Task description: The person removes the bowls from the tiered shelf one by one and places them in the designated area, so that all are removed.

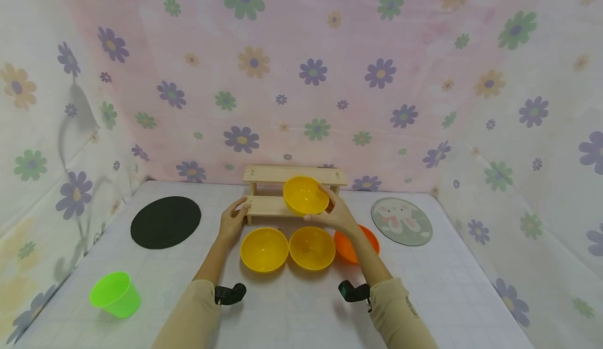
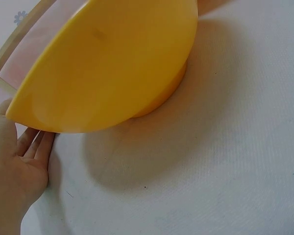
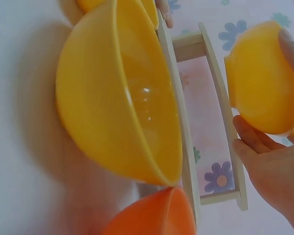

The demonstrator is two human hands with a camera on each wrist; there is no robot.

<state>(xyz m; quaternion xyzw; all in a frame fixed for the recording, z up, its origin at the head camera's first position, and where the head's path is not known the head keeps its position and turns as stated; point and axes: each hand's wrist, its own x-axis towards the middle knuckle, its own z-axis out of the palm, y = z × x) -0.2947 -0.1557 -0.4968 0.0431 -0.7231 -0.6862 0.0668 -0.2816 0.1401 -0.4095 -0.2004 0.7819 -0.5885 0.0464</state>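
Observation:
My right hand (image 1: 335,215) grips a yellow bowl (image 1: 306,196) by its side, thumb and fingers spread round it. In the head view this bowl overlaps the two-tier wooden shelf (image 1: 266,206); the right wrist view shows it raised beside the upper tier. My left hand (image 1: 232,223) holds the left end of the lower tier; a yellow bowl partly hides its fingers in the left wrist view. In front of the shelf stand two more yellow bowls, a left one (image 1: 264,250) and a middle one (image 1: 312,248). An orange bowl (image 1: 347,245) sits to their right, partly behind my right forearm.
On the left lies a round black mat (image 1: 166,222), with a bright green cup (image 1: 115,295) nearer the front. A grey oval mat with a rabbit picture (image 1: 402,222) lies on the right. Flower-patterned cloth walls (image 1: 292,87) enclose the white table (image 1: 292,307).

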